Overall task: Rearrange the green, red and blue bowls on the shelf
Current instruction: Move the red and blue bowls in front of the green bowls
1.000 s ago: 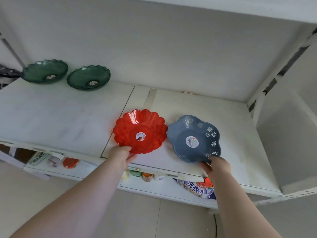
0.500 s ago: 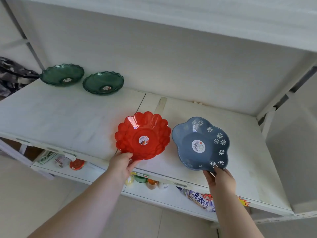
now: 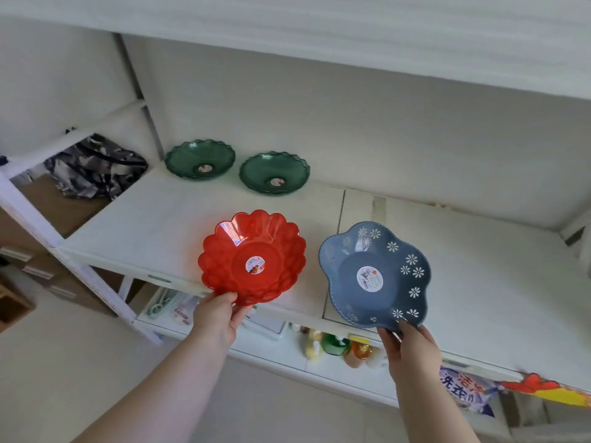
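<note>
Now my left hand (image 3: 220,318) pinches the near rim of the red bowl (image 3: 252,257), and my right hand (image 3: 407,343) pinches the near rim of the blue bowl (image 3: 374,276). Both bowls sit side by side at the front of the shelf (image 3: 479,266). The two green bowls (image 3: 236,167) wait far back to the left, nearer my left hand.

Camouflage-patterned bag (image 3: 96,167) slumped on neighbouring shelf at far left, beyond upright post. Lower shelf (image 3: 278,356) under front edge: small bottles (image 3: 339,346), yellow, green and orange, standing close together. Pale green utensil (image 3: 160,306) lying flat further left. Printed detergent bag (image 3: 463,388), blue-white with Chinese characters, lower right. Red-yellow starburst sticker (image 3: 543,387) just beside it. Wooden box corner (image 3: 12,306) at left edge.
</note>
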